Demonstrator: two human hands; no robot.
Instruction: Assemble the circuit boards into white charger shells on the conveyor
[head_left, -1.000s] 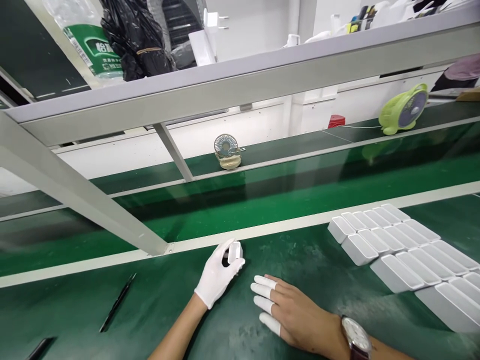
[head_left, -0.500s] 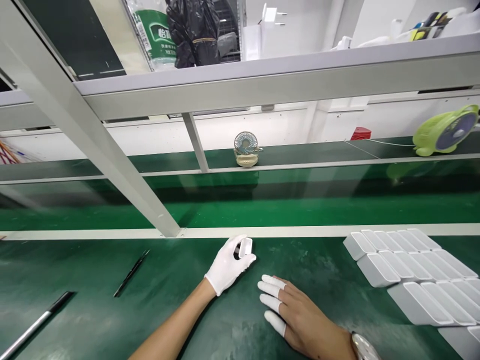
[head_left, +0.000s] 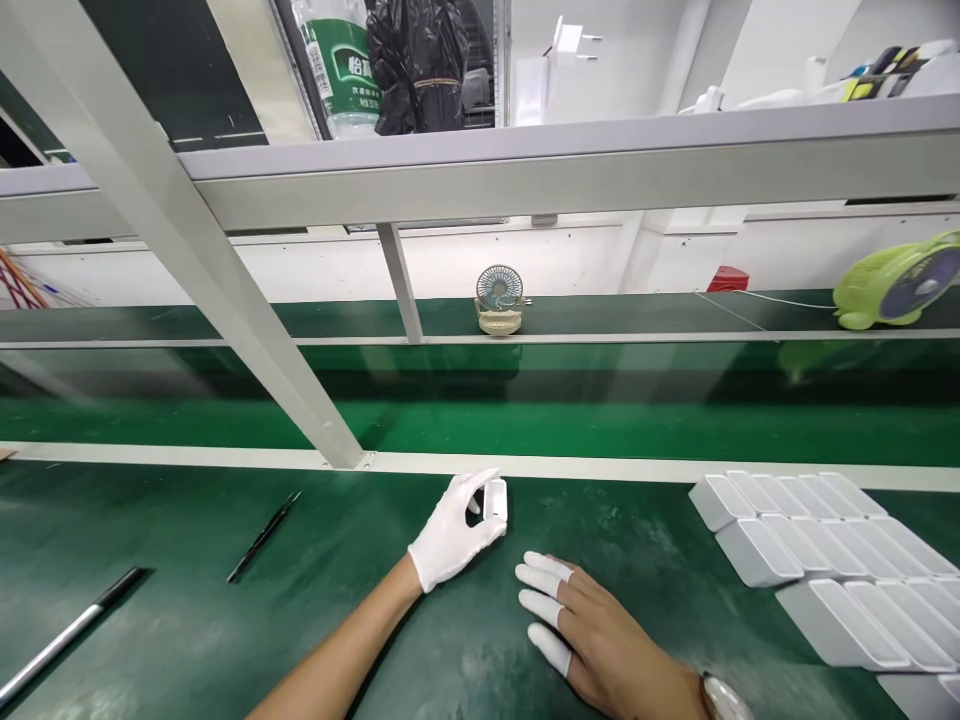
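My left hand (head_left: 459,530), in a white glove, grips a small white plastic piece (head_left: 495,500) between thumb and fingers, just above or on the green tabletop near its far edge. What kind of part it is I cannot make out. To the right and nearer to me, my right hand (head_left: 581,625) hovers over or rests on the table, palm down. White finger cots cover its fingertips, the fingers are stretched out and slightly spread, and it holds nothing. The thumb is hidden.
Rows of white rectangular boxes (head_left: 817,540) stand at the right. A thin black tool (head_left: 264,537) and a silver-and-black rod (head_left: 75,632) lie at the left. A slanted metal post (head_left: 247,310) rises from the table's far rail (head_left: 600,467). Two fans sit beyond it, one beige (head_left: 499,300), one green (head_left: 896,283).
The white piece has turned a little in my left hand, so more of its face shows. My right hand stays almost still. The camera view has tilted slightly.
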